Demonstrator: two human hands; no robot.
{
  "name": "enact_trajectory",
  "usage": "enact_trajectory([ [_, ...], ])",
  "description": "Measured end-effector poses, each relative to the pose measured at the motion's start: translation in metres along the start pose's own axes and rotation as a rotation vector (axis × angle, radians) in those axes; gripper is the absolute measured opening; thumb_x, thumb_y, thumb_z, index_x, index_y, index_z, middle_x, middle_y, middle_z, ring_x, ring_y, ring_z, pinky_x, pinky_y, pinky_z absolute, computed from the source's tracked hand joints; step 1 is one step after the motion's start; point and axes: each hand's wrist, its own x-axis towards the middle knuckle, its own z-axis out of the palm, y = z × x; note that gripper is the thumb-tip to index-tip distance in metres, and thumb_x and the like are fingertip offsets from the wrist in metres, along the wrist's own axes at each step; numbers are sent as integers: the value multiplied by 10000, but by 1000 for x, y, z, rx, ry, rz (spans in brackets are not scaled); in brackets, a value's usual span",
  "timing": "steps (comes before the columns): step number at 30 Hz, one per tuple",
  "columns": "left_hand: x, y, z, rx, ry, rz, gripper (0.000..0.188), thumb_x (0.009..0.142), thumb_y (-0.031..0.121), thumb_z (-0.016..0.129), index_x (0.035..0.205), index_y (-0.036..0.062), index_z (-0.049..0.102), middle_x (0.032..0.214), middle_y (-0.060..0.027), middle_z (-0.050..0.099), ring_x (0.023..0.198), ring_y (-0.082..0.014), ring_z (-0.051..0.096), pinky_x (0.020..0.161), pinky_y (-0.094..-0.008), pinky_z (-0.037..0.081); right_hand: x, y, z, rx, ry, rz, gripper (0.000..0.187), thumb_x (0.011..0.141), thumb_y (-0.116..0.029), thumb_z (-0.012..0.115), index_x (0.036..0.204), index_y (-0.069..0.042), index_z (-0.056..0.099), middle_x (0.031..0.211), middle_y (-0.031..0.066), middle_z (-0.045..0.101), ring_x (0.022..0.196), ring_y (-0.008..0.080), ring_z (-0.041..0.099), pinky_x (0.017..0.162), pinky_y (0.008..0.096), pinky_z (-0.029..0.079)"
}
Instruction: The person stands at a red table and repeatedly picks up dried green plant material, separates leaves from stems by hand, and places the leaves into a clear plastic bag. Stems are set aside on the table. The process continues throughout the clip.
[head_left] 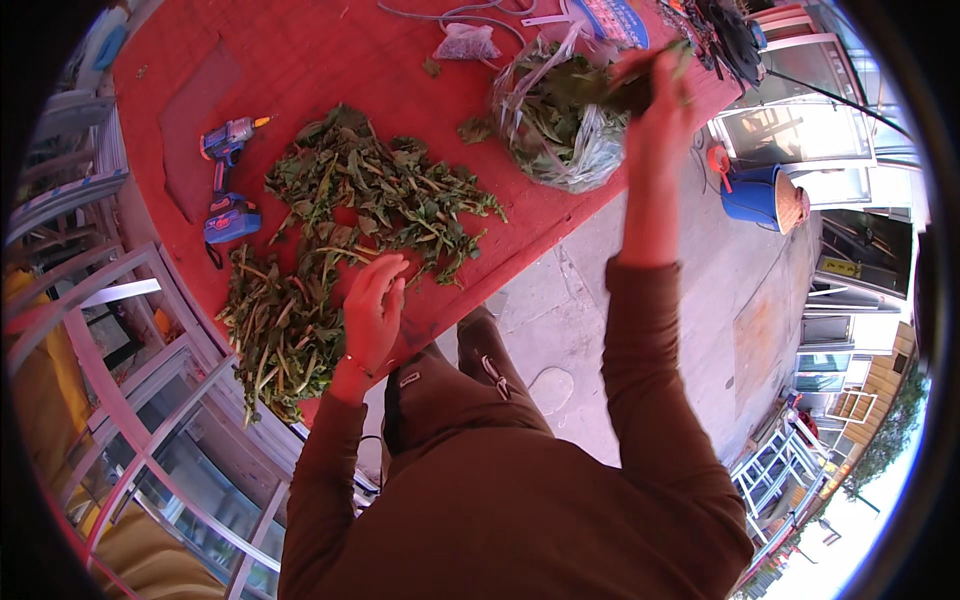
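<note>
My right hand (664,105), blurred by motion, is raised over the right side of the table. It grips a bunch of leafy greens (625,92) above a clear plastic bag (578,172) that holds more leaves. Close to the table's front edge, my left hand (372,308) has its fingers loosely bent and the thumb apart, and I see nothing in it. Beside that hand lies a pile of wilted leafy greens (290,335) with pale stems. Another heap of greens (375,185) spreads farther back, joining the first.
The red-covered table (500,245) carries a cordless drill (228,160) at left. Toward the back lie a small bag of pale pieces (467,42) and a cable (440,16). A blue bucket (752,197) stands on the floor at right. Window frames (150,440) lean at left.
</note>
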Motion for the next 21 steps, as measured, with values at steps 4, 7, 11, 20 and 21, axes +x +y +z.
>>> enact_trajectory([
  [4,-8,-14,-3,19,-21,-83,191,956,33,601,1132,34,676,1170,-130,669,1025,-291,668,806,-338,560,114,21,-28,-300,76,-163,329,1017,-254,545,849,-17,699,735,64,705,616,124,619,595,275,471],
  [7,-20,-44,2,145,4,-80,170,949,38,600,1098,46,682,1151,-128,675,1006,-300,673,799,-348,561,176,112,-64,-1070,-282,-205,296,936,-253,636,855,25,693,754,98,712,597,167,646,579,356,485],
  [11,-34,-85,-23,368,36,-228,146,901,13,603,1020,55,676,1147,-110,679,982,-334,663,839,-386,554,152,141,-57,-1209,-971,-14,422,813,-329,773,1064,-2,684,874,157,714,803,300,676,727,415,506],
  [20,-12,-122,8,435,-80,-43,240,830,-55,595,1041,45,649,1207,-101,640,1114,-339,584,905,-423,526,36,58,-20,-975,-524,-274,368,916,-333,712,1138,-39,712,1078,145,746,1028,310,717,868,373,545],
  [21,-15,-129,9,488,-78,-36,258,804,-57,601,1038,45,642,1187,-97,628,1095,-340,584,896,-424,526,14,55,-8,-889,-560,-182,342,920,-317,712,1127,-44,718,1057,144,750,1007,306,725,847,369,549],
])
